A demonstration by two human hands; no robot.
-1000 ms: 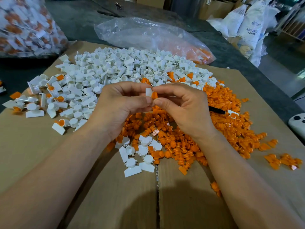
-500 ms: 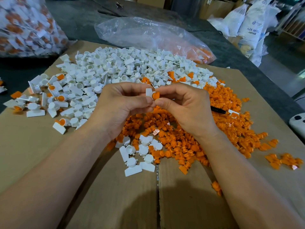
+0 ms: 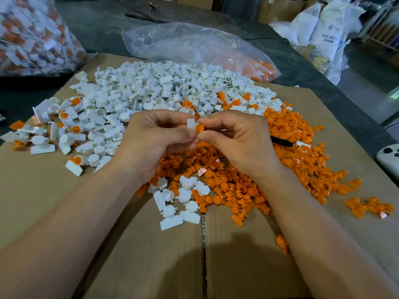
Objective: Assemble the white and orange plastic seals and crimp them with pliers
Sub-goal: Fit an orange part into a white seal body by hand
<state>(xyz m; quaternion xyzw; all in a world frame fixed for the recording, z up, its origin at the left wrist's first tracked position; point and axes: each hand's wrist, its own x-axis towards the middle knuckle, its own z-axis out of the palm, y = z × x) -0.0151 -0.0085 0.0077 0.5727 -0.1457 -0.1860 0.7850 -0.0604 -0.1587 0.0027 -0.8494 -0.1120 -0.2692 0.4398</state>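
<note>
My left hand (image 3: 151,141) pinches a white seal body (image 3: 191,123) between thumb and fingers above the cardboard. My right hand (image 3: 239,139) pinches an orange insert (image 3: 199,127) and holds it against the white body; the two parts touch. A big pile of white seal bodies (image 3: 164,91) lies beyond my hands. A heap of orange inserts (image 3: 287,152) spreads to the right and under my hands. A black handle (image 3: 281,141), perhaps of the pliers, sticks out from behind my right hand.
Assembled white-and-orange seals (image 3: 64,126) lie scattered at the left. A few white bodies (image 3: 177,201) sit near the front. All rests on flattened cardboard (image 3: 108,255). A clear bag (image 3: 194,46) lies behind, a filled bag (image 3: 32,35) at far left, white sacks (image 3: 328,33) at right.
The two hands stay together in the same place. The orange insert has turned slightly and sits closer against the white body.
</note>
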